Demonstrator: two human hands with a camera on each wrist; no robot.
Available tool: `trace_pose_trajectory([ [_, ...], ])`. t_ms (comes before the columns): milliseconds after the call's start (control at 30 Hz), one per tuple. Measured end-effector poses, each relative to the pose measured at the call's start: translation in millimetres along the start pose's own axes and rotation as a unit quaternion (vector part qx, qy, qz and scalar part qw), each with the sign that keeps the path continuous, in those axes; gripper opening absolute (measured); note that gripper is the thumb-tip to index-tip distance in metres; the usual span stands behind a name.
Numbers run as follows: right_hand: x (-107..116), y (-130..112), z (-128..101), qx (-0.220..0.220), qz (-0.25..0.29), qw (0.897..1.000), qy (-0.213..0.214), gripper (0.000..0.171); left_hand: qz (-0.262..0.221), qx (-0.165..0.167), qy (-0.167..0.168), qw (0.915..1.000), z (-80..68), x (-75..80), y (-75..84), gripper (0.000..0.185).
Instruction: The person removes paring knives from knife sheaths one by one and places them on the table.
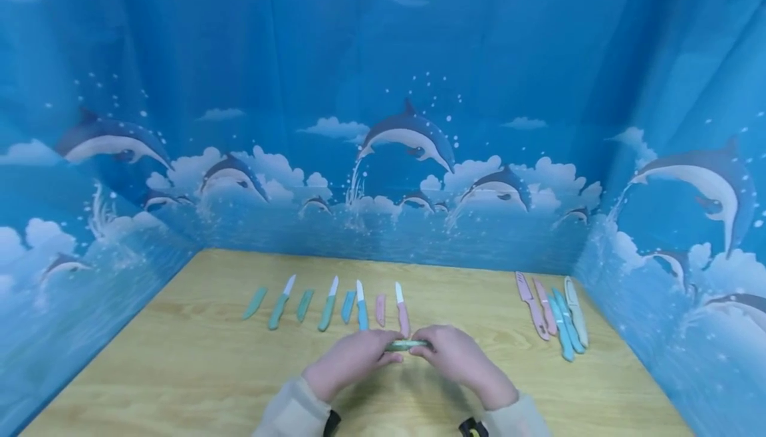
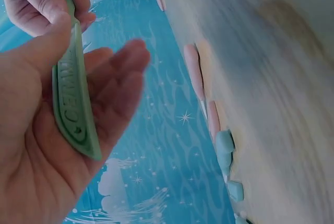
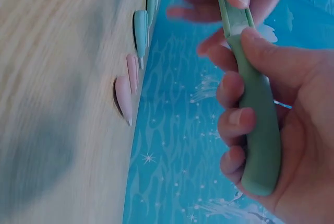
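Hands meet over the table's (image 1: pixel 179 370) near edge at 6 o'clock. I see my right hand (image 1: pixel 461 360) wrapped around the green knife's (image 3: pixel 258 130) handle, my left hand (image 1: pixel 353 357) pinching its sheath (image 2: pixel 73 98), so they slide apart in line; bare knives (image 1: pixel 362 307) lie at 12 o'clock.

Staged recording booth: dolphin-print curtains (image 1: pixel 383 91) enclosing a wooden table (image 1: pixel 179 370).
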State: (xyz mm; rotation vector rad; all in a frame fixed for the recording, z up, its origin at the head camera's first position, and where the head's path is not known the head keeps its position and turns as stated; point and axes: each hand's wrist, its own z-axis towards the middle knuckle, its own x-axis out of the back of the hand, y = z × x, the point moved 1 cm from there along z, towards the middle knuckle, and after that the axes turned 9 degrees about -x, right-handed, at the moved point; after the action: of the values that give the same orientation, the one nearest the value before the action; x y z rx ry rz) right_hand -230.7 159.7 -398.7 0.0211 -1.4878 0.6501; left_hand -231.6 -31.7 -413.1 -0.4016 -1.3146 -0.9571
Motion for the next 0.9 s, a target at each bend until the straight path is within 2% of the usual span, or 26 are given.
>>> trace_pose_trajectory([
  [133,2.3,2.7,-1.2,0.0,-0.009,1.0,-0.002,0.018,-0.031,0.009,-0.014,0.9994,2.6,-2.3,-1.3,0.02],
  [233,1.8,4.5,-1.0,0.0,-0.013,1.0,-0.01,0.019,-0.047,0.02,-0.026,0.9984,4.0,-3.7,-3.2,0.021],
  [567,2.9,10.6,2.0,-0.004,0.024,0.998,-0.055,0.022,-0.026,0.004,-0.039,0.9989,1.8,0.8,-2.2,0.017],
  [900,9.6,8.8,-1.5,0.008,0.002,0.998,-0.056,0.019,-0.039,-0.002,-0.06,0.9974,2.0,0.1,0.9,0.016],
])
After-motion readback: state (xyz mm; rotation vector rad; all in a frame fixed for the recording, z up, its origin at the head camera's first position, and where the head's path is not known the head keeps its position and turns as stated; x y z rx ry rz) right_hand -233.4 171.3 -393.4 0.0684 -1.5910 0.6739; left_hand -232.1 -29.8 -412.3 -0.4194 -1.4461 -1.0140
